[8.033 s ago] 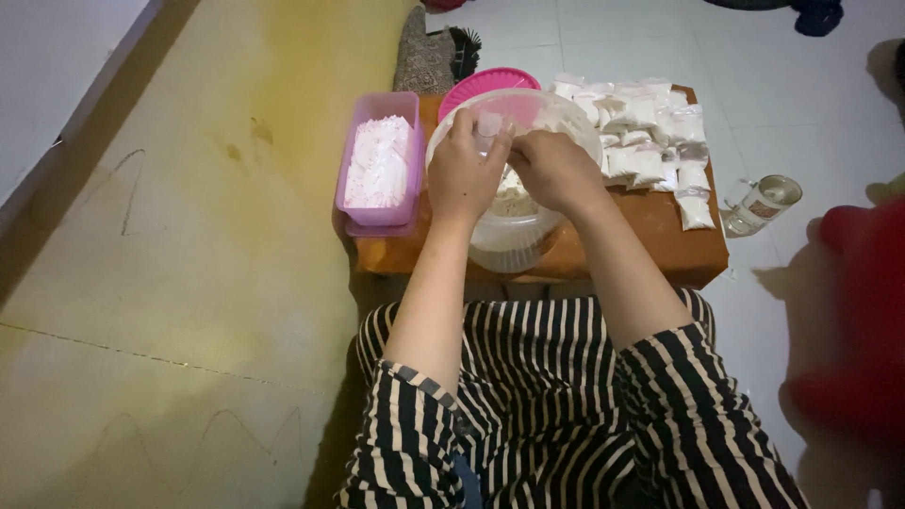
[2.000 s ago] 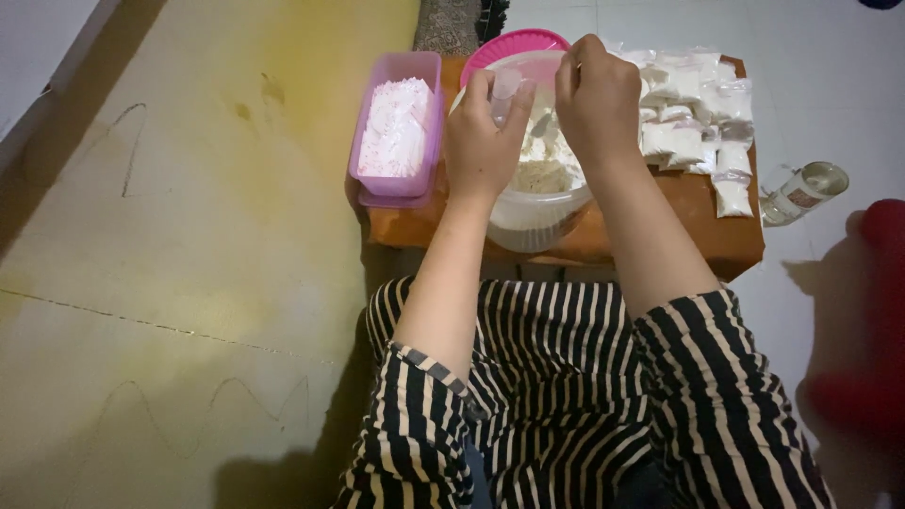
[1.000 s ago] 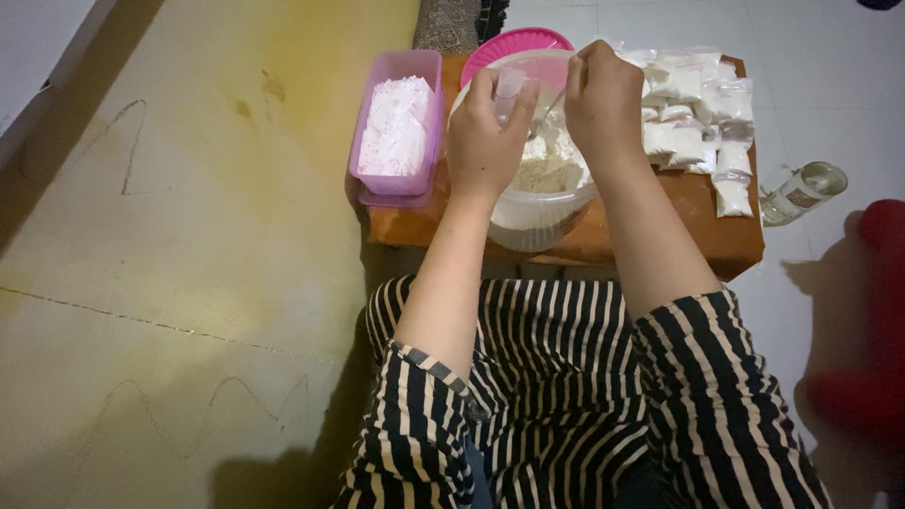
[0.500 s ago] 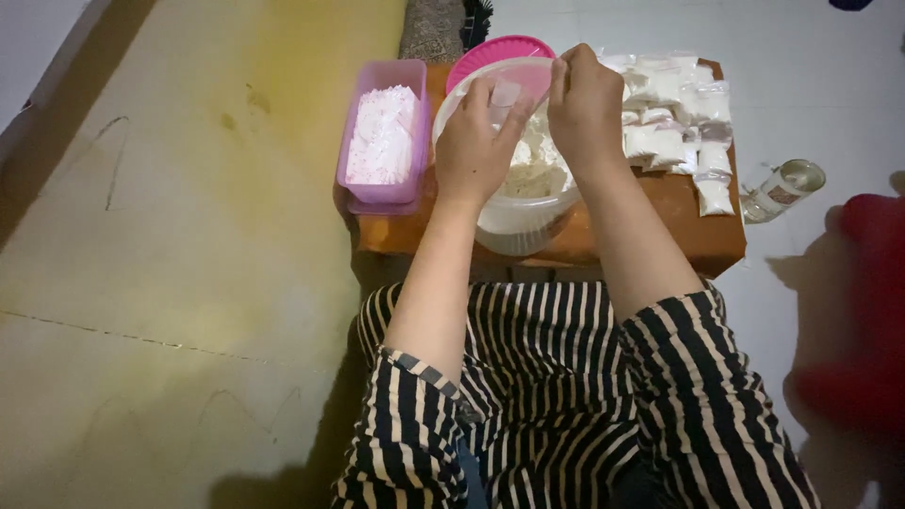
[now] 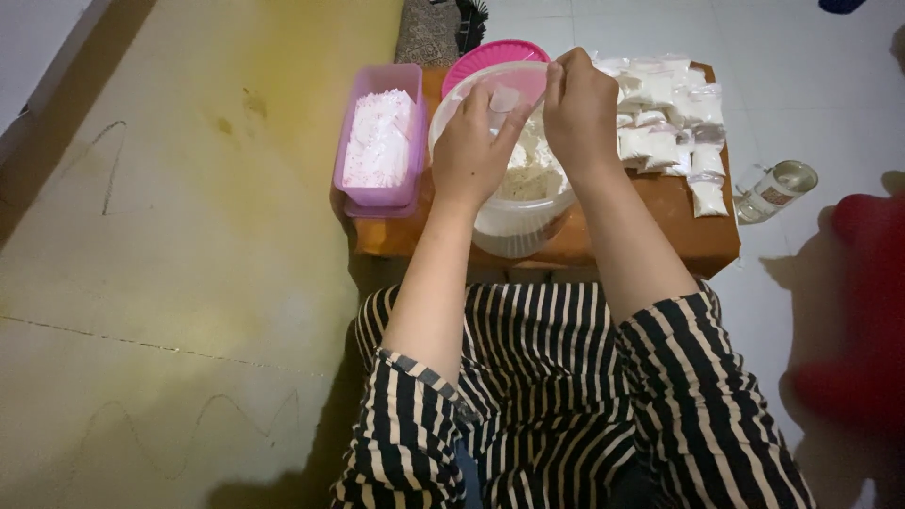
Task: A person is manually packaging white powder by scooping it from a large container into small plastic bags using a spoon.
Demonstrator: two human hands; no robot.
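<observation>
My left hand [image 5: 469, 151] holds a small clear plastic bag [image 5: 503, 98] over a round clear bowl [image 5: 514, 226] of white powder. My right hand [image 5: 580, 108] is closed above the same bowl, fingers pinched at the bag's mouth; whatever it grips is hidden by the fingers. The bowl stands on a low wooden table [image 5: 641, 231] in front of my lap. A pile of small filled bags [image 5: 665, 123] lies on the table to the right of my right hand.
A purple rectangular tub [image 5: 380, 146] of white pieces stands left of the bowl. A pink round lid [image 5: 481, 58] lies behind the bowl. A glass jar [image 5: 778, 188] lies on the tiled floor at the right, near a blurred red object [image 5: 863, 311].
Both hands stay over the bowl with the small bag between them; they have shifted only slightly, and the camera view has drifted a little.
</observation>
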